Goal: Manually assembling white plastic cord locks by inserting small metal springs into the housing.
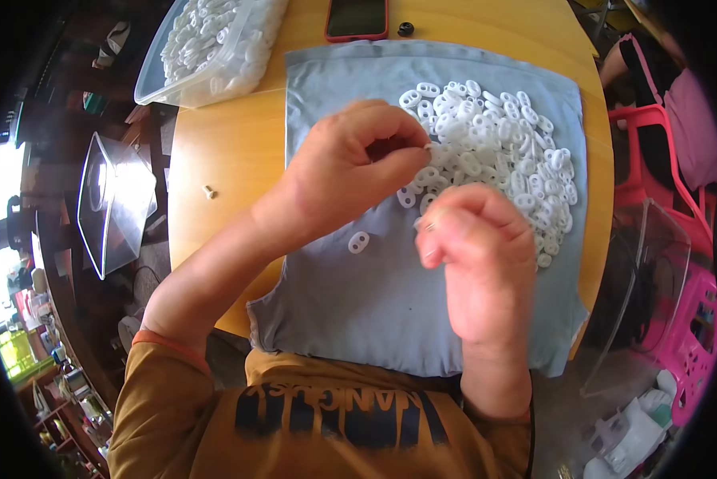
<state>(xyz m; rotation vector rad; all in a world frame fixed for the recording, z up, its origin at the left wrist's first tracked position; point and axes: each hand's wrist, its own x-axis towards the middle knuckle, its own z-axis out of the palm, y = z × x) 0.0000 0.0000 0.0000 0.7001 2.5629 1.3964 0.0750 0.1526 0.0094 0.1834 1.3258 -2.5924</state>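
A pile of small white oval plastic pieces with two holes (526, 176) lies on a grey-blue cloth (358, 311). My left hand (350, 156) reaches to the pile's left edge, thumb and index fingertip pinched together; a tiny whitish bit shows at the tips, too small to name. Just in front of the pile, my right hand (482, 247) is raised with its fingers curled in and its tips close together. Whatever those fingers hold, if anything, is hidden. One loose white piece (359, 243) rests on the cloth between my forearms.
At the back left, a clear plastic tub (239, 84) holds many similar white pieces. A phone in a red case (357, 20) and a small black round object (406, 29) lie at the far edge. A small bolt-like piece (209, 191) sits on the wooden table (215, 263). Pink chairs (697, 343) stand at right.
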